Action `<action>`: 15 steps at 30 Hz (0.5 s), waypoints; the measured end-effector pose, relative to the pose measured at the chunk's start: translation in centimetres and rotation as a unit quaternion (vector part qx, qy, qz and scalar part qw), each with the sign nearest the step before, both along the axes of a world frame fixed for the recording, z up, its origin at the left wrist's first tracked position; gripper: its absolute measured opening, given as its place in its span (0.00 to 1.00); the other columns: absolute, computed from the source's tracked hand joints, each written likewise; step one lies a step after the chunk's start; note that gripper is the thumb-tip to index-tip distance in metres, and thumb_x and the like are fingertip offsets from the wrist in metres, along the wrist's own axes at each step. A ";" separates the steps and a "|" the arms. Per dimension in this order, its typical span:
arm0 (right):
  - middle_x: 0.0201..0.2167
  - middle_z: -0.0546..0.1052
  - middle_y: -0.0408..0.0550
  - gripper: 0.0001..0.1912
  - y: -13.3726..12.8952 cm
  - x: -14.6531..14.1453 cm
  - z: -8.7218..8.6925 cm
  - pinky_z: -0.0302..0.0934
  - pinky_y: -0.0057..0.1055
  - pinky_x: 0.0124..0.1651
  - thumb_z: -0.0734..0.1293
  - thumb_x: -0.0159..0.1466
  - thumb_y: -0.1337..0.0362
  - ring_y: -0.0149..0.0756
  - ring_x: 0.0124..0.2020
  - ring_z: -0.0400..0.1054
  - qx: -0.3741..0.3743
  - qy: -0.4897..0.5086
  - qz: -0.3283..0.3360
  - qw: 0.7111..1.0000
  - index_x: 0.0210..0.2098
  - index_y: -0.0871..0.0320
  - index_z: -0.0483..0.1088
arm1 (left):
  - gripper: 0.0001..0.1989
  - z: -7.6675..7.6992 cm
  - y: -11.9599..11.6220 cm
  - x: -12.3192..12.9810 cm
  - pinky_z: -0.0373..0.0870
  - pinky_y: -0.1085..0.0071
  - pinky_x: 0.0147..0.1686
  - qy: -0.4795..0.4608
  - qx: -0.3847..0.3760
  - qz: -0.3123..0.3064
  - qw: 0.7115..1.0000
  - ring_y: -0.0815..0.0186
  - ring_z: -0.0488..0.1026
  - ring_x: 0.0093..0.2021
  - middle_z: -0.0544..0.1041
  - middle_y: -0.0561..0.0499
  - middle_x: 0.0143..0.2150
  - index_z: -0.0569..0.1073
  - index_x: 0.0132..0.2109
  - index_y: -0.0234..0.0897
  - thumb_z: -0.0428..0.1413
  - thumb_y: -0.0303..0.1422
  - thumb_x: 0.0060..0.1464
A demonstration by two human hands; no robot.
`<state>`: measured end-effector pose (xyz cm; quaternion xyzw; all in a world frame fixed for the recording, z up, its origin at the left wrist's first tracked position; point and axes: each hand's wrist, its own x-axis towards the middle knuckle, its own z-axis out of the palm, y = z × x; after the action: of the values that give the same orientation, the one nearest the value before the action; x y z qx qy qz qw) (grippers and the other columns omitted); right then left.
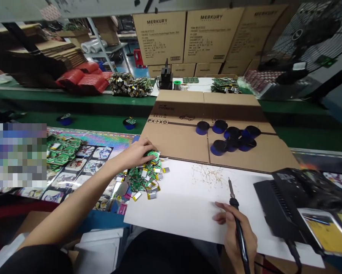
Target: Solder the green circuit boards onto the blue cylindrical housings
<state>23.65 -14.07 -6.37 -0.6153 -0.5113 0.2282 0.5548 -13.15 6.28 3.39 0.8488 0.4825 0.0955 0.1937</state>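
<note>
My left hand [135, 154] rests on top of a heap of small green circuit boards [139, 179] with silver pouch batteries wired to them. Its fingers curl around one green board [153, 155] at the heap's upper edge. My right hand [233, 232] grips a black soldering iron [237, 217] like a pen, its metal tip [230, 186] pointing away from me over a white sheet [182, 213]. Fine wire clippings [206, 175] lie scattered on the sheet beyond the tip.
A black soldering station [282, 201] stands at the right. Several blue-and-black round pucks [230, 139] sit on flattened cardboard [171, 140]. Printed sheets [82, 171] lie left. Farther off are more circuit-board piles [128, 84], a solder spool [177, 85], red bundles [82, 78] and stacked cartons [159, 38].
</note>
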 end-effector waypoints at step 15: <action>0.56 0.83 0.56 0.20 5.0 -4.3 4.0 0.78 0.49 0.61 0.75 0.67 0.68 0.47 0.59 0.81 0.162 -0.098 0.076 0.979 0.56 0.53 0.70 | 0.13 1.9 -3.5 9.3 0.73 0.72 0.40 -0.444 -0.188 0.050 0.875 0.68 0.76 0.38 0.75 0.51 0.41 0.72 0.44 0.36 0.66 0.35 0.56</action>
<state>19.40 -9.05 -2.41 -0.4960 -0.6389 0.1226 0.5752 -3.88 2.74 5.30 0.6395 0.3964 0.3793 0.5385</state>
